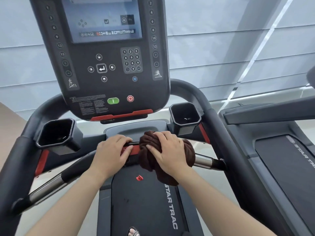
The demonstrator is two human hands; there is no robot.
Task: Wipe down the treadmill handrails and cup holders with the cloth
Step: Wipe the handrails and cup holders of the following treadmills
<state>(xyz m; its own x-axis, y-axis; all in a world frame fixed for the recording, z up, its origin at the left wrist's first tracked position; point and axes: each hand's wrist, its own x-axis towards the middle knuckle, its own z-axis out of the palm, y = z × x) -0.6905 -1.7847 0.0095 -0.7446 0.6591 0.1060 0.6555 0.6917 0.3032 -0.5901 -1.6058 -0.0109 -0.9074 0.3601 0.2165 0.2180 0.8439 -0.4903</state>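
Note:
A dark brown cloth point(150, 157) is bunched around the middle of the treadmill's front crossbar handrail point(203, 161). My right hand point(167, 150) presses down on top of the cloth and grips it against the bar. Just left of it, my left hand point(110, 154) rests flat on the red centre piece of the same bar, fingers together, holding nothing. Two black octagonal cup holders sit either side of the console: the left cup holder point(57, 133) and the right cup holder point(185, 116). The curved side handrails point(201, 92) rise behind them.
The console point(105, 62) with screen, keypad, green and red buttons hangs above the hands. The running belt point(143, 201) lies below, with a foot point(133, 232) at the bottom edge. A second treadmill point(281, 150) stands close on the right. Window blinds fill the background.

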